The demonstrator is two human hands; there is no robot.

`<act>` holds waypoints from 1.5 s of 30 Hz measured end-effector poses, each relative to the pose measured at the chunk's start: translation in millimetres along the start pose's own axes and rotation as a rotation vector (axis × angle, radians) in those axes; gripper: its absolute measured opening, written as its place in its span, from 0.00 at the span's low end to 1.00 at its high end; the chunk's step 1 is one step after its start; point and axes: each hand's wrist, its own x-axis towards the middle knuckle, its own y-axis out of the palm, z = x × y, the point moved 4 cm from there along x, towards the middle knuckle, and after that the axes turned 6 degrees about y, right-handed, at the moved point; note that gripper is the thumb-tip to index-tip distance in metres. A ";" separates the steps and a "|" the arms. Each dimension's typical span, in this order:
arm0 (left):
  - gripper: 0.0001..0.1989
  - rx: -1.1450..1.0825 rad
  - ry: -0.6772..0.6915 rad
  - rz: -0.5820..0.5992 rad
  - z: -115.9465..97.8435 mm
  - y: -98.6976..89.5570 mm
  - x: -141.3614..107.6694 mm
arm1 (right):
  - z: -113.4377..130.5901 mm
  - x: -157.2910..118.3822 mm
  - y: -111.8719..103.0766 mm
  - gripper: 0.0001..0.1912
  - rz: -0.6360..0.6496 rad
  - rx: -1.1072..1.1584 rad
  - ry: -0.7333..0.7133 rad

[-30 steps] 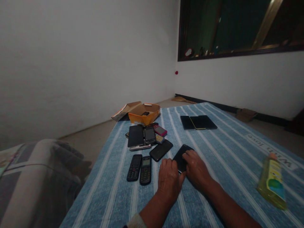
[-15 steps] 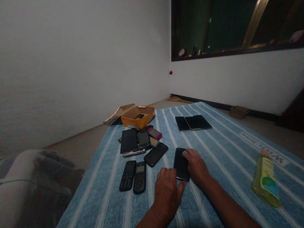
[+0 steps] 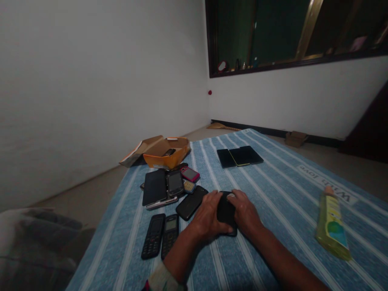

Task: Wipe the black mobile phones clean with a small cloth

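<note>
A black smartphone (image 3: 226,210) lies on the blue striped cloth, between my two hands. My left hand (image 3: 209,216) grips its left side, fingers along the upper left edge and thumb across the lower end. Curled against the phone's right edge near the top is my right hand (image 3: 246,211). Just left of my left hand rests another black phone (image 3: 190,204), partly covered by that hand. Two keypad phones, one (image 3: 154,236) beside the other (image 3: 170,232), lie nearer me, the second partly hidden by my left forearm.
A pile of phones with a dark tablet-like slab (image 3: 154,186) and a pink phone (image 3: 190,174) sits at left. Behind it stands an open orange box (image 3: 165,161) with a phone inside. Several dark flat devices (image 3: 241,157) lie farther back. A yellow-green bottle (image 3: 333,228) lies at right.
My left hand has moved up and forward along the phone's left side, its thumb now over the lower end. My right hand stays at the right edge. The view has shifted slightly right.
</note>
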 end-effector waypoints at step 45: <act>0.41 -0.068 0.000 0.113 -2.1 -1.7 5.4 | -11.9 13.6 2.1 0.22 -0.001 0.082 -0.019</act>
